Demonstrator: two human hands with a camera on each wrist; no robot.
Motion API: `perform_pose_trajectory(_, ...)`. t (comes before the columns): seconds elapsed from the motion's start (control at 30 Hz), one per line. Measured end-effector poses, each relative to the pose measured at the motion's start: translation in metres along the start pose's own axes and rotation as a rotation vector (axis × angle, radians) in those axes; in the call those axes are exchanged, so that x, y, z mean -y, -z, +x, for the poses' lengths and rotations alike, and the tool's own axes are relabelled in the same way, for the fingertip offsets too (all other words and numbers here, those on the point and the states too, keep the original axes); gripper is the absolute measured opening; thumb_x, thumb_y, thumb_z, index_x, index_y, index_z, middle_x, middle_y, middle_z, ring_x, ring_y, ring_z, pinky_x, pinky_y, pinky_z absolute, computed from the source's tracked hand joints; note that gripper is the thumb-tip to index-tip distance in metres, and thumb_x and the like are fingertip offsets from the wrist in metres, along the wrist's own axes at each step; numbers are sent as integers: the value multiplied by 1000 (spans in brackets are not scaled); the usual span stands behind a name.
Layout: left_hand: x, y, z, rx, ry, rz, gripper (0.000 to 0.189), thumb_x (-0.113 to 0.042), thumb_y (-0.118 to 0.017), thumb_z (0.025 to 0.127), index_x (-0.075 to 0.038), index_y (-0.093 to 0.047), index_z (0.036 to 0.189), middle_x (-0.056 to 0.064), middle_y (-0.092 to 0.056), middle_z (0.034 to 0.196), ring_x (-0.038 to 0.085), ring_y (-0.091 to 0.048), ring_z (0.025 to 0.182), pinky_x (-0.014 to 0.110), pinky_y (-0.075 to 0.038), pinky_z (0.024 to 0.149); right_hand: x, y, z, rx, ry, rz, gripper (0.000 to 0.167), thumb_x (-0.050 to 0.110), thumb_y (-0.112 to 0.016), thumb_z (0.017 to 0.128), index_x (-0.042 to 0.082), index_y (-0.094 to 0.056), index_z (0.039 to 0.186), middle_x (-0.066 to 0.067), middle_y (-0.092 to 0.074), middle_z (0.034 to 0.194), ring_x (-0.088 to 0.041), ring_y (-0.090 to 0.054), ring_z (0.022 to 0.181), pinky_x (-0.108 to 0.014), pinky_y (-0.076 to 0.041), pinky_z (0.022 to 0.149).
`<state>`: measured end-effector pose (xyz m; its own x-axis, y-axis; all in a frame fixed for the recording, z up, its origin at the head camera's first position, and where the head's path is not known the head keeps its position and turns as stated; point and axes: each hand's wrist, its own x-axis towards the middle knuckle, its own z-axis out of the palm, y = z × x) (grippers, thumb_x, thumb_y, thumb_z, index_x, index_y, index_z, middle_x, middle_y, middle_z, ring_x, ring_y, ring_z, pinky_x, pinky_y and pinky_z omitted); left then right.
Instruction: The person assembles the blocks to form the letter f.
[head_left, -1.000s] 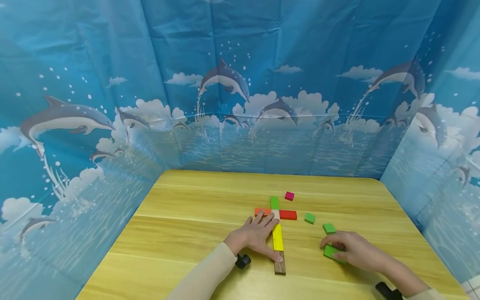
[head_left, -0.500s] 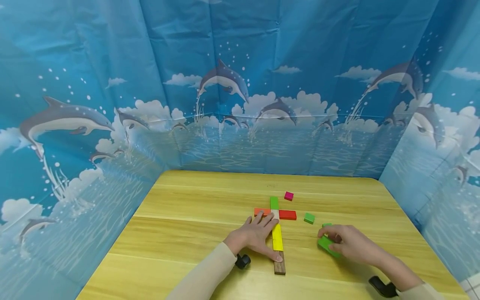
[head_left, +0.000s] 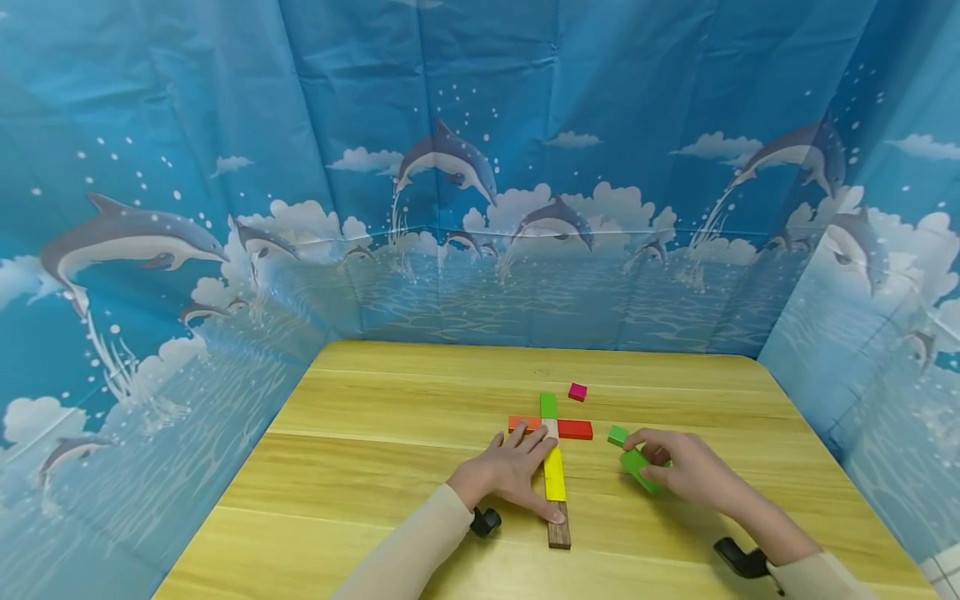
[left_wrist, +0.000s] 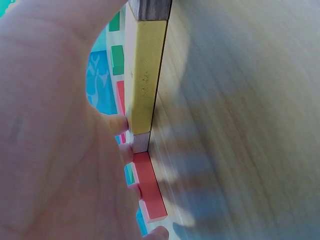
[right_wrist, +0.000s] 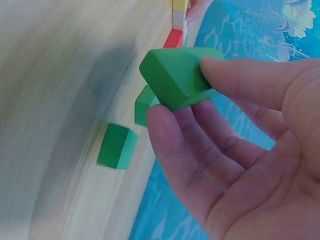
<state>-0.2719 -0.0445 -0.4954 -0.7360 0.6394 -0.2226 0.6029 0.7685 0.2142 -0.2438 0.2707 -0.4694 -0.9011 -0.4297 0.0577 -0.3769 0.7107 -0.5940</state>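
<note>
Nearest us: 2 pale sleeves [head_left: 408,546], a black unit [head_left: 486,523] at each wrist. Next we have the brown block [head_left: 559,536], flat on the table [head_left: 420,383], its far end meeting the yellow block [head_left: 555,479]. We find the left hand [head_left: 512,471] laid over this row from its left side, fingers spread, pinching nothing; the thumb tip is at the brown block, the other fingertips by the white block [head_left: 552,425] and the orange block [head_left: 523,421].

Right of the row, the right hand [head_left: 686,467] pinches the held block [head_left: 639,472], a green piece, between thumb and fingertips. From the right wrist we see it tilted, with 2 loose green blocks [right_wrist: 116,146] past it on the table, 1 of them partly covered by it. In the head view we note 1 of these just beside the index fingertip; we cannot tell if they touch.

Farther: white sits at the crossing, orange on its left, the red block [head_left: 576,430] on its right, the short green block [head_left: 548,406] beyond. Past red, well apart from the hands, lies the magenta block [head_left: 577,392]. Last, a blue dolphin sheet [head_left: 480,308] hangs behind the table.
</note>
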Motion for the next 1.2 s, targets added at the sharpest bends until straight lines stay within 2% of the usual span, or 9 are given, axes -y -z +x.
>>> perform_pose_trajectory(0.3,0,-1,1,0,-1,0,119,-88,-59,72,-30,-9,164,-4,-2,169,28,0,154,59,-12,119,7,-3,13,-76,-23,31,36,5,-77,88,19,-69,121,0,-69,104,-16,-66,88,-32,-55,73)
perform_pose_trajectory(0.6,1,-4,3,2,7,15,119,-90,-56,72,-32,-8,164,-5,-2,169,27,1,154,59,-13,119,14,-9,29,-157,-27,43,38,4,-77,88,17,-68,122,-3,-69,104,-19,-68,88,-32,-57,71)
perform_pose_trajectory(0.83,2,-5,4,7,7,8,118,-90,-56,72,-32,-9,164,-6,-1,169,27,2,154,58,-13,119,16,-12,44,-222,-37,63,37,6,-76,89,19,-68,123,-4,-68,101,-21,-68,88,-38,-58,72)
perform_pose_trajectory(1.2,2,-3,2,2,-9,-2,117,-89,-57,73,-31,-10,164,-4,-2,169,28,0,154,59,-14,119,19,-16,72,-298,-58,88,36,11,-76,91,20,-66,124,-4,-67,100,-23,-68,90,-36,-58,70)
